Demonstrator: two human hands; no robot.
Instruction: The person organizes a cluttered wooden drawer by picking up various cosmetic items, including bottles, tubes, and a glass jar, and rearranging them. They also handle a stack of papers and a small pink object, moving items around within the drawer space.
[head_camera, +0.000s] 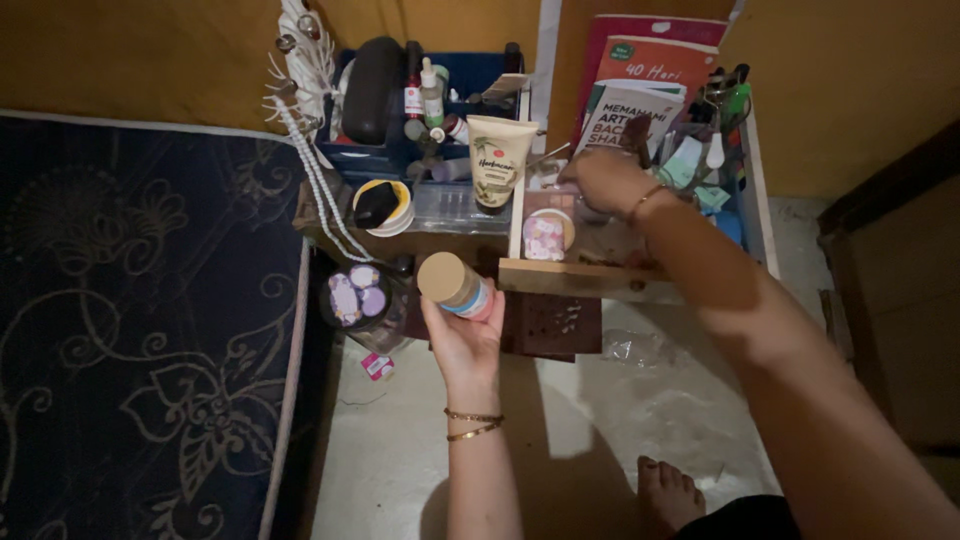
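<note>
**Inspector:** Start near. What lies closest to the wearer?

**Assistant:** A bare foot (668, 490) on the pale floor (600, 430), with a dark patterned mattress (140, 300) along the left side.

**Inspector:** The left hand?

**Assistant:** The left hand (462, 335) is palm-up, fingers curled round a small jar (455, 284) with a tan lid. The jar's long axis tilts up and to the left, lid end away from the wrist. It is held just in front of the low wooden shelf (580, 278), not touching it.

**Inspector:** And the right?

**Assistant:** The right hand (603, 178) reaches farther, over the shelf tray, fingers bent downward among the small items there. Whether it pinches anything I cannot tell (the fingertips are hidden in shadow). It is the nearer hand to the shelf's contents; the left is the only one on the jar.

**Inspector:** Surroundings, moving back?

**Assistant:** Left of the jar sits a dark pot (355, 298) of lilac pieces. Beyond, a cream tube (496, 160) stands cap-down, a yellow-rimmed tin (384, 207) beside it, then a blue bin (400, 120) of bottles. Books (640, 90) lean against the yellow wall (850, 80).
</note>
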